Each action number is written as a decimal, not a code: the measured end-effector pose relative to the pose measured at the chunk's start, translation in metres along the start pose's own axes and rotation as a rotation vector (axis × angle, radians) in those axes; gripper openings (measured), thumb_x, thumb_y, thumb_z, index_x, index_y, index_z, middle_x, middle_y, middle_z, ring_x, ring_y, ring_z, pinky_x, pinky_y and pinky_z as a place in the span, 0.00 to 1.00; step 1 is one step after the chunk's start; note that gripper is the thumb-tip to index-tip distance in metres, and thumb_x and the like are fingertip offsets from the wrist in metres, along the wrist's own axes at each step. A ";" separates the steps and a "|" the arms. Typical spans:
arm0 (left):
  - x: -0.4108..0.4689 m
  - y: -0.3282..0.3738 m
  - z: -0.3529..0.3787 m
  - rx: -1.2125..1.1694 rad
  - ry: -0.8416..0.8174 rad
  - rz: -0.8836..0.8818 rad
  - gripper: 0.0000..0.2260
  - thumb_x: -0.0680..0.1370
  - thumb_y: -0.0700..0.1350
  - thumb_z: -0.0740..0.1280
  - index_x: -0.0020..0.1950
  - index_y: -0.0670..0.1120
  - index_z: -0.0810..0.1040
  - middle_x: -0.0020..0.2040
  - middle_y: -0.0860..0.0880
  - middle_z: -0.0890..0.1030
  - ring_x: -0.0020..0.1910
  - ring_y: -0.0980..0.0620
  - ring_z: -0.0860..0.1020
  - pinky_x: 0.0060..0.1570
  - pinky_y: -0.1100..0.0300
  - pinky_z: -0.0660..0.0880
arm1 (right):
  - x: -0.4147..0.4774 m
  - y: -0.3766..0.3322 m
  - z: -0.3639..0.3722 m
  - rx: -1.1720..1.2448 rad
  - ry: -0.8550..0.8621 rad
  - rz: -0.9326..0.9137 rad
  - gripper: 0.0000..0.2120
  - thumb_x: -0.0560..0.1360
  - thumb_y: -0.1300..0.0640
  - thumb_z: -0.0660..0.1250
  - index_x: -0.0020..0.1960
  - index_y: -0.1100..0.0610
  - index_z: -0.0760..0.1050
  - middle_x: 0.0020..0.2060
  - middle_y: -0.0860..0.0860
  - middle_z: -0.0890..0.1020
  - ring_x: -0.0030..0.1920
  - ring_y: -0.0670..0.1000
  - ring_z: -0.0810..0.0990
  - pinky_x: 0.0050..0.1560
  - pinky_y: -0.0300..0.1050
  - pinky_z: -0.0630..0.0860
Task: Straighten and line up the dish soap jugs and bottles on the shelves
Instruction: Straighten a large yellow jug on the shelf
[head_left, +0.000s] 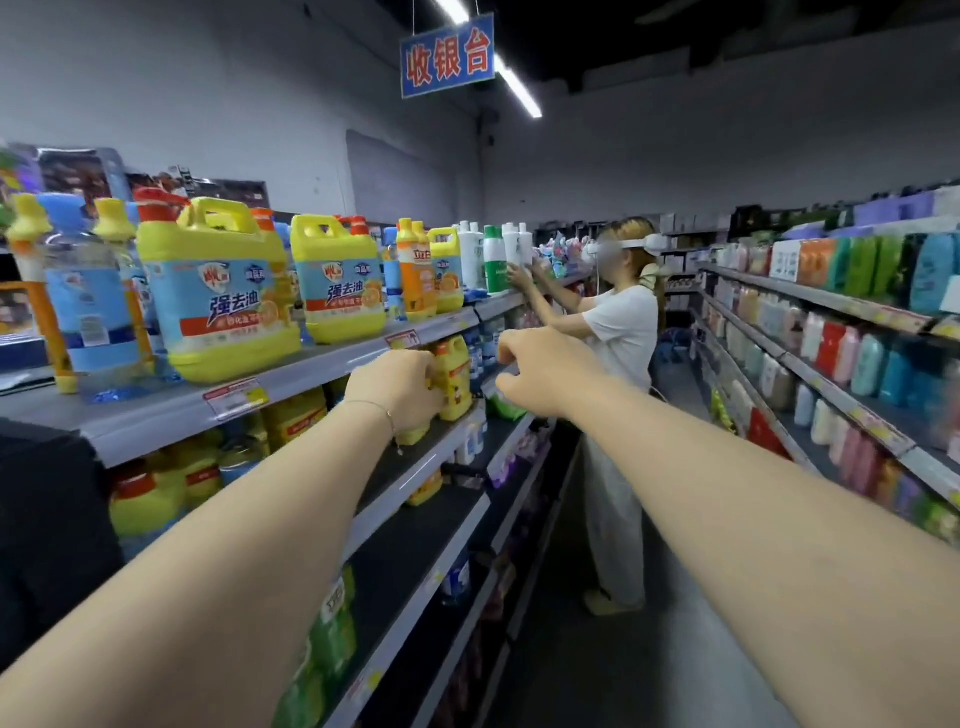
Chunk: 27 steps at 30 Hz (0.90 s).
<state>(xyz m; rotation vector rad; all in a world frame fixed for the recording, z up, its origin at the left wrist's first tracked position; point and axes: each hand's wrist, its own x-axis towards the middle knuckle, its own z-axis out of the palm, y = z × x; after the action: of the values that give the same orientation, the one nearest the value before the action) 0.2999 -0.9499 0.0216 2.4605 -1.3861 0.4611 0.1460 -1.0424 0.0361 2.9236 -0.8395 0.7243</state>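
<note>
Yellow bottle (456, 376) on the second shelf (415, 470) sits in my left grip (397, 387) — fingers curled round its near side. My right grip (540, 371) hangs just to the right of that bottle, fingers loosely bent, holding nothing. Above the left grip, big yellow jugs (218, 291) stand on the top shelf — labels facing out. Beyond the right grip, another person (618, 332) handles white bottles (514, 249).
</note>
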 end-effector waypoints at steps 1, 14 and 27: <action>0.010 -0.003 0.005 0.011 0.001 -0.014 0.13 0.78 0.50 0.62 0.61 0.50 0.76 0.58 0.48 0.78 0.54 0.45 0.77 0.51 0.53 0.76 | 0.014 0.005 0.008 0.015 -0.006 -0.017 0.11 0.76 0.52 0.60 0.56 0.54 0.72 0.50 0.51 0.76 0.47 0.55 0.76 0.45 0.48 0.69; 0.107 -0.055 0.036 0.159 0.093 -0.376 0.15 0.79 0.50 0.62 0.65 0.49 0.73 0.64 0.47 0.75 0.60 0.45 0.75 0.55 0.50 0.76 | 0.188 0.037 0.083 0.157 -0.066 -0.352 0.10 0.77 0.51 0.60 0.56 0.54 0.71 0.53 0.52 0.77 0.49 0.56 0.76 0.46 0.48 0.74; 0.059 -0.083 0.003 0.301 0.217 -0.754 0.12 0.78 0.48 0.62 0.59 0.48 0.77 0.61 0.46 0.77 0.57 0.45 0.75 0.52 0.53 0.73 | 0.249 -0.033 0.133 0.466 -0.129 -0.742 0.11 0.77 0.51 0.62 0.58 0.52 0.71 0.56 0.52 0.76 0.52 0.55 0.76 0.48 0.50 0.77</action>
<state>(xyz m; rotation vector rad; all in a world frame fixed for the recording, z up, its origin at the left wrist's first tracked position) 0.4003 -0.9551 0.0361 2.8079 -0.2588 0.7466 0.4061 -1.1567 0.0297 3.3040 0.4996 0.7200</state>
